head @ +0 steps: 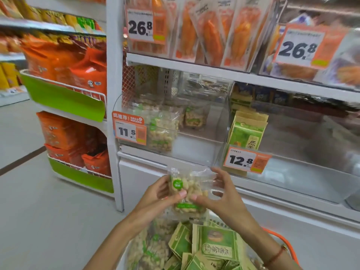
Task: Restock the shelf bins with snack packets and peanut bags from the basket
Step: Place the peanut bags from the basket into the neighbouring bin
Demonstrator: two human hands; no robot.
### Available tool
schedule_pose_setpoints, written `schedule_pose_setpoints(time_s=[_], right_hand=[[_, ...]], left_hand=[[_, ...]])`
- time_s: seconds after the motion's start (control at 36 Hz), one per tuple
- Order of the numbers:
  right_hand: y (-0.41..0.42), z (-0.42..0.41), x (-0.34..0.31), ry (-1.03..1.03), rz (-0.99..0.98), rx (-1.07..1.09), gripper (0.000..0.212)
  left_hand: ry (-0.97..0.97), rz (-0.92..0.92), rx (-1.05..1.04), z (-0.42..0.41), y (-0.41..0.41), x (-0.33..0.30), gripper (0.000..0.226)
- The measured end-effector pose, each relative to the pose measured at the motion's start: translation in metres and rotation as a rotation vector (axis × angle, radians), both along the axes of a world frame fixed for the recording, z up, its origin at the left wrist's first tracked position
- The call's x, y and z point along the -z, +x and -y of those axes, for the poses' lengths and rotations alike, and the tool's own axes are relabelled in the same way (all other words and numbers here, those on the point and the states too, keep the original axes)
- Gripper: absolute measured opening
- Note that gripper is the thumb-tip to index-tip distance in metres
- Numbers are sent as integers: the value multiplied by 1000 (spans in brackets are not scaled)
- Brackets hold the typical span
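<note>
Clear plastic is showing pale peanuts inside the one peanut bag (188, 193) that both hands are holding up, just above the basket (280, 238) and below the shelf bins. The left hand (155, 195) is curling round the bag's left edge, its thumb lying across the front near a round green sticker, and the right hand (220, 197) is pinching the bag's right side, thumb on the front meeting the left thumb, its other fingers spread and only half bent past the bag's top right corner. Under the fingers, the basket is holding a heap of more peanut bags on the left and green-and-tan snack packets (216, 244) on the right; their number cannot be counted, as they are overlapping. Above the fingertips, the left clear bin (194, 145) is carrying about three peanut bags (161, 131) behind an orange price tag (129, 129) reading 11.5. Up and to the right of the right fingers, the neighbouring bin (292, 172) is holding a small upright stack of green packets (247, 131) behind a second tag (245, 159) reading 12.8. Higher still, two tags reading 26.8 are hanging before orange packs (210, 32). Far left of the left fingers, two wire racks with green fronts (66, 98) are holding orange bags.
</note>
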State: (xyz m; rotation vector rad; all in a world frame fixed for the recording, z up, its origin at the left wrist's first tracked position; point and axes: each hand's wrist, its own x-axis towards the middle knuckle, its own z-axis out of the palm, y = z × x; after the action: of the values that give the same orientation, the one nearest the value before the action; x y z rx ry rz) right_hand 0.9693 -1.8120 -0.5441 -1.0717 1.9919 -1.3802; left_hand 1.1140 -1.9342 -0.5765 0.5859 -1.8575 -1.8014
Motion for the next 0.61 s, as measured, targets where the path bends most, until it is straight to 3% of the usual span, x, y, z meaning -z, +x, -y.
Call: schedule_pose_setpoints(time_s=[0.11, 0.19, 0.28, 0.33, 0.47, 0.61], right_hand=[[-13, 11, -49, 67, -23, -253, 57], [-18, 22, -74, 20, -146, -267, 61], [-16, 36, -95, -92, -319, -233, 64], [-14, 46, -107, -187, -375, -208, 59], [-17, 70, -119, -340, -354, -84, 61], [-24, 93, -104, -299, -837, 181, 59]], left_hand=[[-94, -56, 69, 19, -5, -27, 56], [-225, -19, 115, 43, -11, -47, 54], [-345, 57, 72, 72, -17, -67, 97], [-392, 65, 58, 86, -21, -84, 112], [-551, -21, 45, 112, -38, -121, 90], [-823, 48, -177, 153, -48, -115, 86]])
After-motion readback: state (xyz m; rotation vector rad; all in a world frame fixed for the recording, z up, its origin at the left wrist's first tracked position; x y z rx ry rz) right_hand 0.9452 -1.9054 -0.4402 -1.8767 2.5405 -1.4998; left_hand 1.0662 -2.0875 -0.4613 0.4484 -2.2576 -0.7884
